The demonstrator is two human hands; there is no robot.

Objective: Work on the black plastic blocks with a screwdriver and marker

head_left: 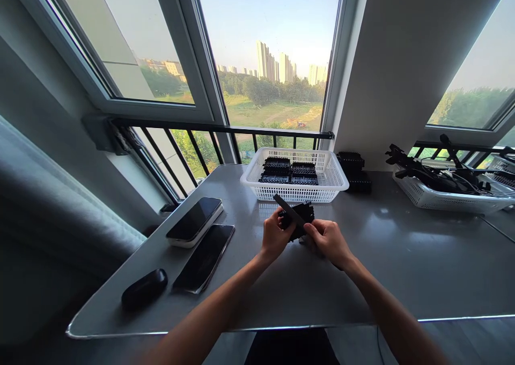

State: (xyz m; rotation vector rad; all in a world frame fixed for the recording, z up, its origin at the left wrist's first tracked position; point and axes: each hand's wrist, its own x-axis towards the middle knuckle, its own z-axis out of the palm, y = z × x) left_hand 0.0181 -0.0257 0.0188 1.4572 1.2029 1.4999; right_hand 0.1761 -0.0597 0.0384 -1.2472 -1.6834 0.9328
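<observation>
My left hand (273, 235) is closed round a black plastic block (307, 211) with toothed edges, holding it just above the table. A flat, dark, file-like strip (285, 205) lies slantwise across the block, its far end sticking up past my left fingers. The near end of the strip is pinched in my right hand (330, 240), thumb on top. Beyond both hands stands a white plastic basket (295, 195) holding several similar black blocks (276, 165). My fingers hide part of the held block.
Two phone-like devices (195, 220) (205, 258) and a black mouse-shaped object (145, 289) lie at the left. Black blocks (353, 172) are stacked right of the basket. Another white basket (438, 199) with black parts and cables stands far right. The grey table (402, 279) ends at a window railing.
</observation>
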